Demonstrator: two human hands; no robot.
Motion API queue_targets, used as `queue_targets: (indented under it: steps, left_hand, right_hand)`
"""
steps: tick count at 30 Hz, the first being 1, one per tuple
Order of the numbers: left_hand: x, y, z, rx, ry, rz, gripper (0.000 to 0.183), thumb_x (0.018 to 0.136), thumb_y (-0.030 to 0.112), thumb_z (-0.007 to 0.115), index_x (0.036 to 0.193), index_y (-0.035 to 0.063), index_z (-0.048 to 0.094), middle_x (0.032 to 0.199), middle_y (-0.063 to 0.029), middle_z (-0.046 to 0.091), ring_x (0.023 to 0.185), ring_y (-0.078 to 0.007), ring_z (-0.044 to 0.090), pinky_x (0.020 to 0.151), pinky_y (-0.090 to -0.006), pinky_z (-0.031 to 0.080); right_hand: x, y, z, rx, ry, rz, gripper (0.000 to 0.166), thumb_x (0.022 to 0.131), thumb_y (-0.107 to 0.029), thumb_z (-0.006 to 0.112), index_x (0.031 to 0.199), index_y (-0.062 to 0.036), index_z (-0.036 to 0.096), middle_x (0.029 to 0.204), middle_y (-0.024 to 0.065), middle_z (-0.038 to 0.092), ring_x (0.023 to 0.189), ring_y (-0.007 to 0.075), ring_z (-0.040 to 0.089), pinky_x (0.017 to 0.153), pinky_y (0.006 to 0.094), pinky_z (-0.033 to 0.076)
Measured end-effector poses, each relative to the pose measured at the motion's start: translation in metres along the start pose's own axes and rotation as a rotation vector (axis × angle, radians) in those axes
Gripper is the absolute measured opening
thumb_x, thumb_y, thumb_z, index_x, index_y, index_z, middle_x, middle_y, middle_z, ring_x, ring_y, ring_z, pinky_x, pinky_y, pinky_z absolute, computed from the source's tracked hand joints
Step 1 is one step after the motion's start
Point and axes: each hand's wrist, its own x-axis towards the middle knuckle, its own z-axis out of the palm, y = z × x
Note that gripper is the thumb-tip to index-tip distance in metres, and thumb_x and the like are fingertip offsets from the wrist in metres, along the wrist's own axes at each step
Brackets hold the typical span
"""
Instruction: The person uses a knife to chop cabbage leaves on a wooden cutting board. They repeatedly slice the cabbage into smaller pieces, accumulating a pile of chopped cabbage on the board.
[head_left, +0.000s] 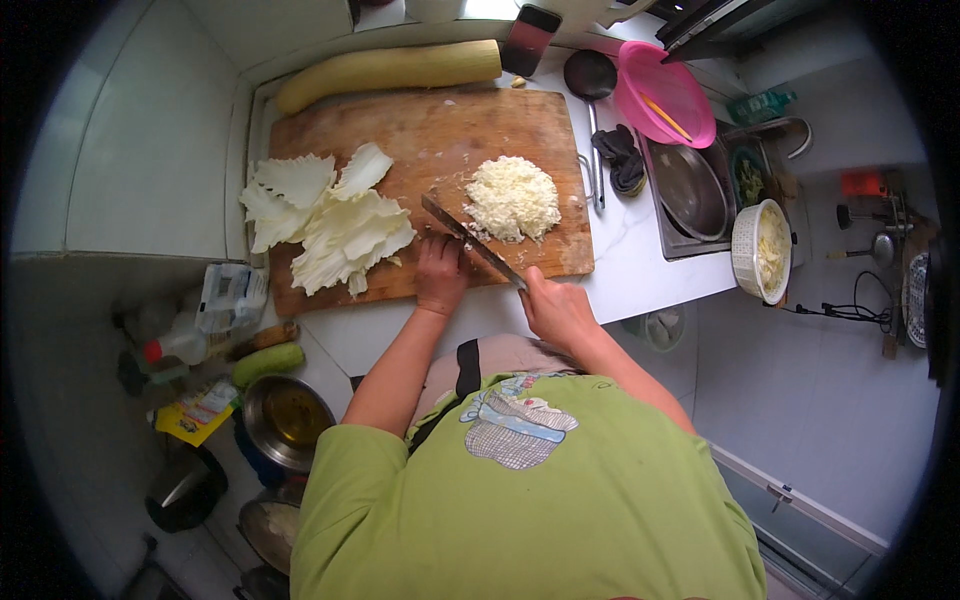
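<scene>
My right hand (556, 306) is closed around the handle of a kitchen knife (476, 244), whose blade slants up and left over the front of the wooden cutting board (420, 127). Close to the left of the blade, my left hand (441, 274) rests at the board's front edge with fingers bent; whether something lies under them cannot be told. Finely chopped cabbage (514, 199) forms a mound on the board's right part. Large pale napa cabbage leaves (345, 232) lie overlapped on its left part, some past its edge.
A long pale gourd (390, 69) and a phone (531, 39) are behind the board. Right are a ladle (590, 75), a pink basin (637, 82), a sink (673, 247) and a white basket (744, 251) of shredded food. Left stand a green gourd (268, 364) and a metal bowl (259, 420).
</scene>
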Motion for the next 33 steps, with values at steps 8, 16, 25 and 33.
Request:
queue_targets:
  steps: [8,16,25,33]
  left_hand:
    - [0.001,0.001,-0.001,-0.026,-0.007,-0.014,0.018,0.072,0.005,0.062,0.090,0.0032,0.061,0.094,-0.0164,0.059,0.091,-0.0366,0.055,0.083,-0.0443,0.048]
    - [-0.002,-0.006,-0.002,-0.108,0.023,-0.128,0.017,0.071,0.005,0.063,0.088,0.0044,0.060,0.095,-0.0162,0.059,0.091,-0.0363,0.056,0.083,-0.0444,0.048]
    - [0.005,-0.002,-0.017,-0.083,-0.025,-0.075,0.017,0.074,0.007,0.065,0.090,0.0052,0.062,0.095,-0.0152,0.059,0.093,-0.0370,0.055,0.083,-0.0450,0.047]
    - [0.005,-0.001,-0.017,-0.039,-0.075,-0.072,0.015,0.074,0.008,0.065,0.088,0.0054,0.064,0.091,-0.0148,0.057,0.092,-0.0371,0.054,0.084,-0.0449,0.047]
  right_hand:
    - [-0.002,0.001,-0.001,0.015,-0.008,-0.018,0.015,0.088,-0.014,0.052,0.092,-0.0023,0.044,0.065,0.0222,0.063,0.061,0.0413,0.064,0.053,0.0516,0.050]
    - [0.001,0.004,0.001,-0.018,-0.012,-0.018,0.015,0.088,-0.015,0.053,0.093,-0.0033,0.045,0.064,0.0206,0.062,0.062,0.0401,0.064,0.054,0.0508,0.050]
    - [-0.002,0.000,-0.004,-0.003,-0.013,-0.019,0.018,0.089,-0.018,0.054,0.093,-0.0035,0.044,0.064,0.0200,0.063,0.062,0.0404,0.064,0.054,0.0519,0.049]
    - [0.000,-0.002,-0.002,-0.004,-0.018,-0.005,0.014,0.088,-0.014,0.052,0.091,-0.0028,0.044,0.064,0.0202,0.063,0.061,0.0407,0.063,0.053,0.0519,0.049]
